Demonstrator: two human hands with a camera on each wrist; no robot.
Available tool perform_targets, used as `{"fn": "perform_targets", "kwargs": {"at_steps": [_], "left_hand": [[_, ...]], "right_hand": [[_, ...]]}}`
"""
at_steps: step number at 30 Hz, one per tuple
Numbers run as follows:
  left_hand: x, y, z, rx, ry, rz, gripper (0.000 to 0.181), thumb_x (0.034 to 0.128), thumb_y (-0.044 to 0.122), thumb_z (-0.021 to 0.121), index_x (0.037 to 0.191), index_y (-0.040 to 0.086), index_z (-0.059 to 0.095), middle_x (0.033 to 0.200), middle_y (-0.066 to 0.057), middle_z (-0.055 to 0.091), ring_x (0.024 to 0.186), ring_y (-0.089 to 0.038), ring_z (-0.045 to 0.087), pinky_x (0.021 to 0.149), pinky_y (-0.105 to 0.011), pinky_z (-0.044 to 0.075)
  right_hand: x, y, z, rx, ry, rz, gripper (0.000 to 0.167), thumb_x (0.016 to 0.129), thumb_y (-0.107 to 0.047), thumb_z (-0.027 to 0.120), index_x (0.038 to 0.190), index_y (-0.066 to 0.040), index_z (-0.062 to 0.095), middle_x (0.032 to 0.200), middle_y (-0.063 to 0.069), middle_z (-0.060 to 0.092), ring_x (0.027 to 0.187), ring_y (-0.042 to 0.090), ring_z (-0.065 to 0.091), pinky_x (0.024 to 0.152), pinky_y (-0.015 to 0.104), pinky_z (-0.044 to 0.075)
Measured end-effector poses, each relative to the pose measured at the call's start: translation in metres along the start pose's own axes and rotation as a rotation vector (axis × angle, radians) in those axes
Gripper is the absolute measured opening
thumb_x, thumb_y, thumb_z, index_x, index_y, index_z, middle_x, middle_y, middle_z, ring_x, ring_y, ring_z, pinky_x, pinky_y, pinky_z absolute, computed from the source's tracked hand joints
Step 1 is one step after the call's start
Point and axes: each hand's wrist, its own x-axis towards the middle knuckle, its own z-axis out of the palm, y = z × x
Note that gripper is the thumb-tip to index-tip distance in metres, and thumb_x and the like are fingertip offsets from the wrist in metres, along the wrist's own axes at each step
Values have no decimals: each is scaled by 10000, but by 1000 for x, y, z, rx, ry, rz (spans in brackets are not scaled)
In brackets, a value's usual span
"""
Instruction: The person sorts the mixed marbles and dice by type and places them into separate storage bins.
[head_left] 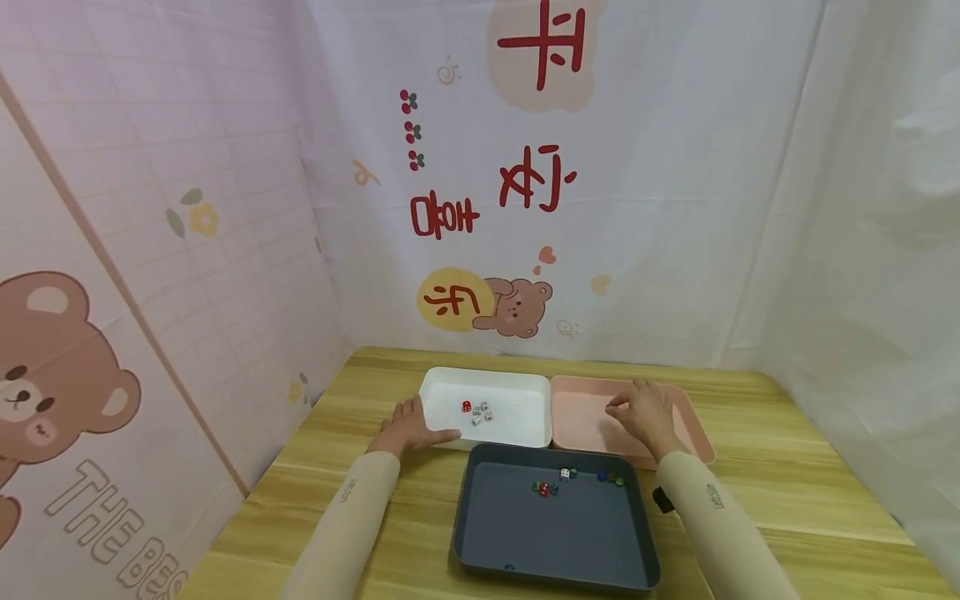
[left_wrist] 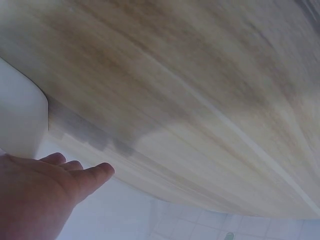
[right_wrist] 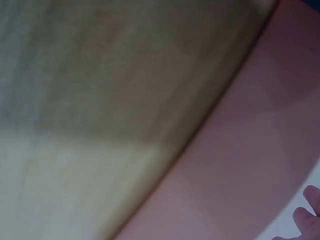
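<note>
My left hand (head_left: 405,427) rests at the front left corner of a white tray (head_left: 521,412), fingers spread and thumb along its front edge. A red die (head_left: 467,407) and several white dice (head_left: 487,416) lie in that tray. Above a pink tray (head_left: 577,408), my right hand (head_left: 649,414) has its thumb and index finger close together; whether something small is between them cannot be seen. The dark grey tray (head_left: 555,542) in front holds a white die (head_left: 565,473), a red die (head_left: 544,490), a blue bead (head_left: 602,476), a green bead (head_left: 618,481) and other small pieces.
All three trays stand close together on a wood-grain table (head_left: 787,483). Printed cloth (head_left: 660,250) hangs behind the table and at both sides. A small dark piece (head_left: 509,567) lies near the dark tray's front wall.
</note>
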Motion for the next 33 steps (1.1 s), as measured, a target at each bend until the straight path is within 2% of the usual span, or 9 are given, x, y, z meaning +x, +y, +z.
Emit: {"fn": "perform_targets", "kwargs": {"at_steps": [7, 16, 28, 33], "left_hand": [[0, 2, -1, 14, -7, 8, 1277, 707, 760, 702, 1537, -55, 176, 1571, -269, 227, 1447, -478, 172, 1101, -690, 175], [-1, 1, -1, 9, -5, -6, 1264, 724, 747, 699, 1541, -54, 163, 1581, -261, 216, 1456, -467, 163, 1108, -675, 185], [0, -1, 0, 4, -6, -9, 1272, 721, 763, 687, 1550, -42, 152, 1589, -257, 199, 1462, -473, 133, 1114, -683, 150], [-1, -1, 1, 0, 5, -4, 1276, 713, 760, 697, 1544, -49, 164, 1581, -256, 219, 1453, -476, 159, 1103, -688, 170]], "right_hand": [[-5, 6, 4, 0, -21, 24, 169, 931, -250, 693, 985, -121, 789, 1421, 332, 451, 1364, 550, 281, 1028, 788, 90], [-1, 5, 4, -40, -36, 39, 358, 972, -307, 636, 1232, -67, 695, 1456, 349, 391, 1364, 548, 278, 1048, 764, 124], [-2, 13, 4, -29, -32, 35, 386, 975, -320, 628, 1251, -54, 682, 1471, 358, 361, 1376, 548, 253, 1053, 761, 99], [-2, 12, 6, -8, -21, 6, 372, 964, -304, 645, 1238, -58, 693, 1467, 357, 369, 1370, 554, 259, 1039, 770, 121]]}}
